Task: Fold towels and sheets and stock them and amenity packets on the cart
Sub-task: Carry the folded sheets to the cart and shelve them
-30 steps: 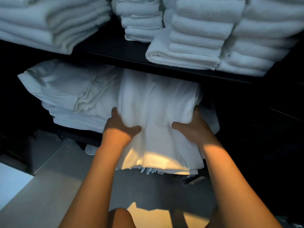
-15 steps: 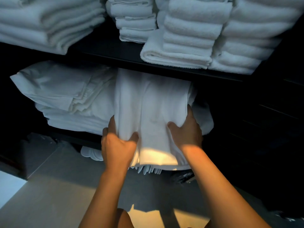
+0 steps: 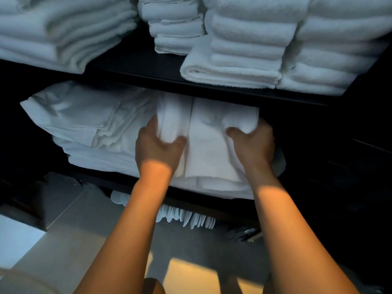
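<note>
Both hands (image 3: 209, 145) have pushed the folded towel (image 3: 209, 132) seemingly deeper onto the shelf (image 3: 212, 199).

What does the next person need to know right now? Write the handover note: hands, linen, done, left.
Left hand: grips the left edge of the folded sheet.
Right hand: grips its right edge, thumb on top.
Sheet: lies on the middle shelf, right of the sheet pile, its front edge near the shelf's lip.
Done: towels stacked on the top shelf; white packets sit on the bottom level.
Left: release the sheet and square it with the pile. Whether more linen awaits cannot be seen.
</note>
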